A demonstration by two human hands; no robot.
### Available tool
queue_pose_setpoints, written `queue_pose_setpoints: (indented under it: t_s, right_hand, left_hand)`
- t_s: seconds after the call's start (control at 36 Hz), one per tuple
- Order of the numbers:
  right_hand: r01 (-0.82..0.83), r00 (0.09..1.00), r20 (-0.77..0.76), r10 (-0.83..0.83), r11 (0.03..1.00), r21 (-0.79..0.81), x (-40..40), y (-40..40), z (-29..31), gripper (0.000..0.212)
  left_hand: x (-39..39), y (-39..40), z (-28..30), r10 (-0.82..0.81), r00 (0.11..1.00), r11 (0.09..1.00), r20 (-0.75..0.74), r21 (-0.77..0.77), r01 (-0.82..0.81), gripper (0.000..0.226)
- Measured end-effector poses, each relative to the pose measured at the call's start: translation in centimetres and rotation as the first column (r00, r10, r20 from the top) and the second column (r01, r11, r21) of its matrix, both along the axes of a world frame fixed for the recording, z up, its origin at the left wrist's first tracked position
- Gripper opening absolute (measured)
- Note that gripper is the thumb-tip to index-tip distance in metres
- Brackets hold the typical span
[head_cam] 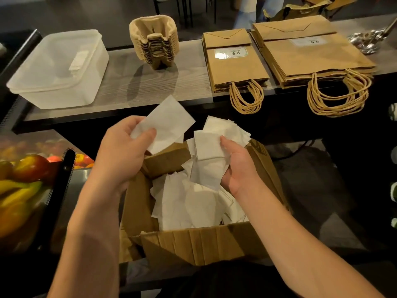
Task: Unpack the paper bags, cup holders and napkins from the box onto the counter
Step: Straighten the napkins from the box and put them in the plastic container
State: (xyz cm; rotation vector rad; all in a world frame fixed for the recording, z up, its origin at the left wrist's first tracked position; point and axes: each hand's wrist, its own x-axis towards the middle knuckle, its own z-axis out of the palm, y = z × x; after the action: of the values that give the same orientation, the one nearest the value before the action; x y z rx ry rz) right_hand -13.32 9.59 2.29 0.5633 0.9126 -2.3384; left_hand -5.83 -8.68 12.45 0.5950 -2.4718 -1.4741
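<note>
Left hand pinches a few napkins, right hand grips a bigger wad, both lifted over the cardboard box, likely gathering loose ones. Paper bags and cup holders already on bench.

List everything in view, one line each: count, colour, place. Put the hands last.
plastic container: one, translucent white, counter's left end.
cup holders: one nested stack, beige, counter middle.
smaller paper bags: one stack, brown, right of the cup holders.
larger paper bags: one stack, brown, counter's right part.
cardboard box: one, brown, below the counter, open.
loose napkins: many, white, inside the box.
fruit: several, red and yellow, far left.
left hand: holds a white napkin above the box.
right hand: holds a bunch of napkins above the box.
</note>
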Motion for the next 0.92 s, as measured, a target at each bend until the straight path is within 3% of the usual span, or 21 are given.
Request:
queue_pose_setpoints:
  t_s: [0.06, 0.11, 0.17, 0.22, 0.28, 0.36, 0.53, 0.64, 0.72, 0.78, 0.81, 0.86, 0.92]
  right_hand:
    - [-0.032, 0.999, 0.018, 0.031, 0.999, 0.022, 0.3, -0.1, 0.1, 0.045]
    - [-0.064, 0.997, 0.040, 0.064, 0.998, 0.006, 0.5, -0.2, 0.0, 0.049]
    - [-0.094, 0.995, 0.029, 0.095, 0.995, -0.018, 0.6, -0.4, 0.1, 0.046]
    - [-0.122, 0.992, -0.020, 0.121, 0.991, -0.053, 0.8, -0.5, 0.4, 0.035]
    - [-0.137, 0.988, -0.089, 0.130, 0.987, -0.082, 0.9, -0.4, 0.7, 0.034]
    - [-0.154, 0.981, -0.130, 0.148, 0.987, -0.044, 1.0, -0.1, 0.8, 0.040]
    - [-0.181, 0.975, -0.148, 0.167, 0.980, -0.085, 0.7, 0.5, 0.2, 0.080]
    - [-0.121, 0.989, -0.094, 0.115, 0.991, -0.060, 0.8, 0.2, 0.5, 0.050]
    - [-0.066, 0.996, -0.071, 0.062, 0.996, -0.061, 0.8, 0.1, 0.8, 0.035]
    - [-0.065, 0.996, -0.066, 0.060, 0.994, -0.087, 0.8, 0.2, 0.9, 0.032]
    - [-0.080, 0.996, -0.054, 0.075, 0.992, -0.099, 0.8, 0.2, 0.8, 0.034]
    - [-0.110, 0.994, -0.028, 0.108, 0.986, -0.122, 0.9, 0.1, 0.5, 0.043]
    - [-0.137, 0.990, -0.033, 0.134, 0.979, -0.153, 1.1, 0.0, 0.3, 0.052]
  left_hand:
    - [-0.1, 0.4, 0.6, -0.026, 0.998, 0.964, -0.055, 0.262, 0.039, 0.016]
    - [-0.5, 1.2, 0.8, -0.056, 0.992, 0.871, -0.115, 0.481, 0.105, 0.024]
    - [-1.1, 2.3, 0.3, -0.126, 0.982, 0.803, -0.141, 0.566, 0.184, 0.033]
    - [-1.8, 3.1, -1.1, -0.224, 0.972, 0.868, -0.074, 0.438, 0.234, 0.037]
    - [-2.4, 3.7, -2.7, -0.258, 0.963, 0.961, 0.076, 0.125, 0.247, 0.039]
    - [-2.8, 4.2, -4.2, -0.182, 0.960, 0.966, 0.214, -0.143, 0.216, 0.039]
    - [-2.7, 4.3, -4.6, -0.173, 0.960, 0.945, 0.220, -0.239, 0.225, 0.040]
    - [-2.2, 3.5, -4.3, -0.170, 0.957, 0.934, 0.234, -0.270, 0.232, 0.043]
    - [-1.1, 2.6, -3.7, -0.160, 0.969, 0.929, 0.191, -0.304, 0.213, 0.032]
    - [-0.2, 2.3, -2.9, -0.144, 0.985, 0.971, 0.092, -0.177, 0.158, 0.019]
    - [0.0, 2.4, -2.4, -0.119, 0.993, 0.992, 0.020, -0.026, 0.120, 0.015]
    - [-0.3, 3.1, -1.5, -0.028, 0.994, 0.939, -0.104, 0.338, 0.062, 0.014]
    - [-1.4, 4.2, -1.5, 0.039, 0.991, 0.892, -0.130, 0.451, 0.024, 0.017]
